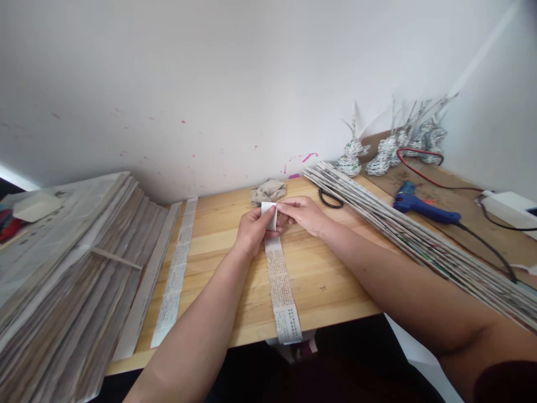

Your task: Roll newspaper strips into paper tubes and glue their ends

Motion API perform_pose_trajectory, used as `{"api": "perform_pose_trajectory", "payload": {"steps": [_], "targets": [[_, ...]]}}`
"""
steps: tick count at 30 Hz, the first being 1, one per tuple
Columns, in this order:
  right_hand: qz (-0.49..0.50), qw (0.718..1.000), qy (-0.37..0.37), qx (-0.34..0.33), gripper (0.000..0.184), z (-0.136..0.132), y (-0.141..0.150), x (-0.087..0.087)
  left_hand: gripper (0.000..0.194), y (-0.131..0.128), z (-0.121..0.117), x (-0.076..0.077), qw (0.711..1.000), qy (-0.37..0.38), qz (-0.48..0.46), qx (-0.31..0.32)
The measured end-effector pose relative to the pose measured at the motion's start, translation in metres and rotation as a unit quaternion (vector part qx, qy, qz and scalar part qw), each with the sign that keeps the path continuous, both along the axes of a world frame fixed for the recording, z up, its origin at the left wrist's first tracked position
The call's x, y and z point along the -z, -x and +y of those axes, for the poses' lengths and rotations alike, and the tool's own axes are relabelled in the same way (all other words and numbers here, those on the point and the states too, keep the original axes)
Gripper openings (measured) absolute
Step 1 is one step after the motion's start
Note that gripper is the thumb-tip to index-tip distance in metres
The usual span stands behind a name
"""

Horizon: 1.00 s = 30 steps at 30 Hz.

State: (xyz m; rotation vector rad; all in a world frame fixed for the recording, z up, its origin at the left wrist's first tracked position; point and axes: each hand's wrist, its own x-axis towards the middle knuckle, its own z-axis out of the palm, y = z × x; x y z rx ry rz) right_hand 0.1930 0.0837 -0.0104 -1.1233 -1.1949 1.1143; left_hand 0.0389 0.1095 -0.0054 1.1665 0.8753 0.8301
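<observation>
Both hands meet over the middle of the wooden table, at the far end of a long newspaper strip (280, 274). My left hand (253, 228) is closed on the strip, its thumb pressing the raised end. From the right, my right hand (302, 214) pinches that same end at its upper corner. The strip's lower part lies toward me and hangs slightly past the table's front edge. Just behind the hands sits a crumpled grey-beige cloth (268, 191). The fingers partly hide the held end.
Stacked newspaper (121, 240) fills the left, with another cut strip (176, 274) beside it. Rolled paper sticks (403, 235) lie diagonally on the right, near a black handle loop (331, 198). Beyond are a blue glue gun (423, 207), its cord and woven paper figures (350, 158).
</observation>
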Motion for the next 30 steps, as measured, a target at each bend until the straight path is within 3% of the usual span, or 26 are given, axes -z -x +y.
{"api": "perform_pose_trajectory", "payload": {"steps": [16,30], "targets": [[-0.013,1.000,0.002,0.021,0.029,0.000,0.001,0.001,0.037,-0.001,0.000,-0.001,0.998,-0.032,0.048,-0.028],[0.032,0.997,0.041,0.059,0.026,-0.003,0.005,-0.009,0.031,-0.001,-0.004,-0.001,0.999,-0.028,0.025,0.015]]}}
